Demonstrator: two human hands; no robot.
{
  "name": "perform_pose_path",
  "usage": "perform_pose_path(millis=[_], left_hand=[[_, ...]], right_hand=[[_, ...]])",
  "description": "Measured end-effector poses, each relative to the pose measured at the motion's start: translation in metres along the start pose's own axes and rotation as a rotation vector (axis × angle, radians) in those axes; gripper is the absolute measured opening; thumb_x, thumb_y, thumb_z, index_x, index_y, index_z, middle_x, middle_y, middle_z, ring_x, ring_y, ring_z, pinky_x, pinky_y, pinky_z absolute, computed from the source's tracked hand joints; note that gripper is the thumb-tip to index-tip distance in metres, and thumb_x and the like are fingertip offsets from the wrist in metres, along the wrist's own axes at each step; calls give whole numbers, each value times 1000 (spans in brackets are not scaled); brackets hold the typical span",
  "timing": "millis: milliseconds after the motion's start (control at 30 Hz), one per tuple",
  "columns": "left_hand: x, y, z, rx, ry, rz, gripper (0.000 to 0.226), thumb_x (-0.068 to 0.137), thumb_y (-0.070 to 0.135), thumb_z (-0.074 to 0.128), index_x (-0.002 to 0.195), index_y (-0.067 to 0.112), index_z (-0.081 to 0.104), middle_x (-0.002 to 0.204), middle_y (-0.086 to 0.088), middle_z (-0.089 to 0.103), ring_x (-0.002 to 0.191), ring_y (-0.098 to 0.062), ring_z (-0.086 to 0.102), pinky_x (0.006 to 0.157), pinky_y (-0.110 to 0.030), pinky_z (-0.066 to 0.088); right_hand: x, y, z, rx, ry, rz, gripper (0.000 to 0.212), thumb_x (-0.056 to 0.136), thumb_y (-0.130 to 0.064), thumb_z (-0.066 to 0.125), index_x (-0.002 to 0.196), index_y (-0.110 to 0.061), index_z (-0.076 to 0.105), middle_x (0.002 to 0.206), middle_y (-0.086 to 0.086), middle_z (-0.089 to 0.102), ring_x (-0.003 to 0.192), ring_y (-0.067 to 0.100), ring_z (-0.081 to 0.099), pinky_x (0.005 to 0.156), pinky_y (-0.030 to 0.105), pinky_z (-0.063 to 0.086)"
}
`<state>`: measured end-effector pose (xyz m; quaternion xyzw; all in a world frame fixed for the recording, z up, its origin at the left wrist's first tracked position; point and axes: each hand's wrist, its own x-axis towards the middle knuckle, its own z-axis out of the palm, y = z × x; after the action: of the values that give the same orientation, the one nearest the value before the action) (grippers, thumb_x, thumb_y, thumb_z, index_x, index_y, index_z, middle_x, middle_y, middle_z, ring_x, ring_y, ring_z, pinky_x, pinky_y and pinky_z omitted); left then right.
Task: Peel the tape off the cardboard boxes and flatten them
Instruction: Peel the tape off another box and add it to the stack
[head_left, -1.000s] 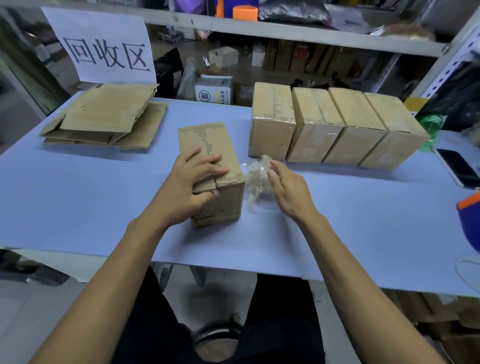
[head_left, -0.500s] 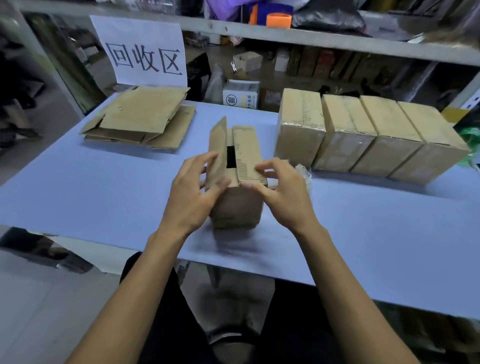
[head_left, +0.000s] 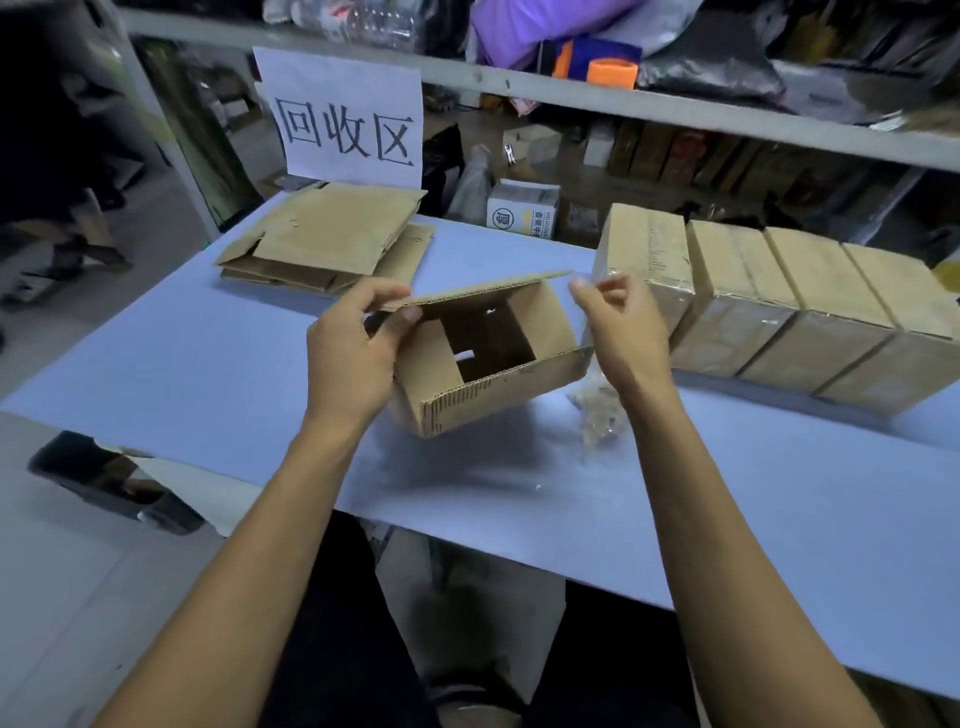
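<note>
As half a second ago, opened box in left hand.

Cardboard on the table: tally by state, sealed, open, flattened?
Sealed boxes: 4
Open box, in the left hand: 1
Flattened pile: 1; the number of sheets in it cannot be told
Total: 6

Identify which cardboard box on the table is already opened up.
The box held by the left hand, flaps open and hollow inside. The four boxes lined up at right are closed, taped.
</note>
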<state>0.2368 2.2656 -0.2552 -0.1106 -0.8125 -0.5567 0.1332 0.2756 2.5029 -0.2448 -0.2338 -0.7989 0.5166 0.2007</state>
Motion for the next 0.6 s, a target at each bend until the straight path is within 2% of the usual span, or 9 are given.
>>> perform_pose_path(millis=[100, 167, 233, 300, 367, 400, 467, 533, 600], left_hand=[[7, -5, 0, 179, -54, -351, 47, 94, 63, 50, 116, 22, 45, 116, -3, 57, 105, -20, 55, 89, -35, 45], [11, -4, 0, 139, -139, -495, 67, 88, 73, 47, 127, 19, 39, 125, -7, 57, 113, -28, 55, 96, -42, 47], [13, 0, 1, 212, -222, -471, 82, 81, 72, 60, 136, 14, 40, 133, -4, 53, 114, -26, 54, 96, -42, 47], [14, 4, 2, 363, -250, -403, 85, 75, 61, 74, 134, 10, 42, 131, -5, 52, 110, -30, 56, 92, -45, 50], [14, 3, 2, 393, -184, -364, 75, 76, 42, 77, 131, 14, 36, 117, -12, 60, 104, -36, 59, 86, -46, 53], [13, 4, 1, 378, -156, -356, 70, 77, 37, 74, 131, 18, 34, 111, -12, 62, 101, -37, 60, 83, -46, 54], [12, 4, 0, 338, -144, -354, 74, 75, 40, 73, 134, 24, 31, 109, -9, 63, 102, -36, 60, 84, -46, 54], [11, 4, 3, 338, -147, -334, 93, 67, 50, 79, 140, 26, 27, 121, -6, 61, 111, -36, 58, 89, -47, 52], [9, 3, 6, 394, -102, -268, 94, 64, 51, 82, 137, 19, 30, 126, -7, 59, 113, -36, 56, 87, -45, 49]], right_hand=[[3, 0, 6, -10, -379, 104, 36, 82, -16, 70, 117, -18, 61, 110, 3, 69, 89, 17, 66, 66, 29, 49], [-4, 1, 12, 14, -446, 41, 48, 75, -12, 68, 122, -23, 60, 113, -2, 69, 94, 13, 67, 67, 31, 54], [-6, 0, 17, 20, -482, -25, 62, 68, -14, 64, 127, -30, 57, 122, -7, 65, 104, 13, 67, 81, 42, 58], [-7, -4, 19, 22, -546, -95, 71, 66, -10, 61, 132, -33, 51, 125, -6, 63, 107, 23, 66, 85, 50, 56], [-6, -8, 21, 11, -500, -98, 76, 68, -9, 65, 138, -31, 44, 128, -1, 60, 104, 28, 66, 85, 51, 56], [-5, -9, 24, -3, -432, -68, 74, 71, -12, 70, 138, -28, 43, 128, -2, 60, 102, 24, 66, 83, 46, 57], [-2, -11, 34, -92, -284, -21, 68, 64, -32, 80, 125, -24, 51, 116, -4, 63, 97, 15, 65, 76, 38, 59], [-1, -11, 46, -246, -190, 11, 68, 50, -54, 73, 110, -24, 63, 101, -4, 68, 91, 15, 66, 74, 37, 60], [-2, -4, 55, -314, -171, 19, 62, 50, -60, 67, 102, -27, 68, 95, -3, 69, 87, 16, 67, 75, 35, 59]])
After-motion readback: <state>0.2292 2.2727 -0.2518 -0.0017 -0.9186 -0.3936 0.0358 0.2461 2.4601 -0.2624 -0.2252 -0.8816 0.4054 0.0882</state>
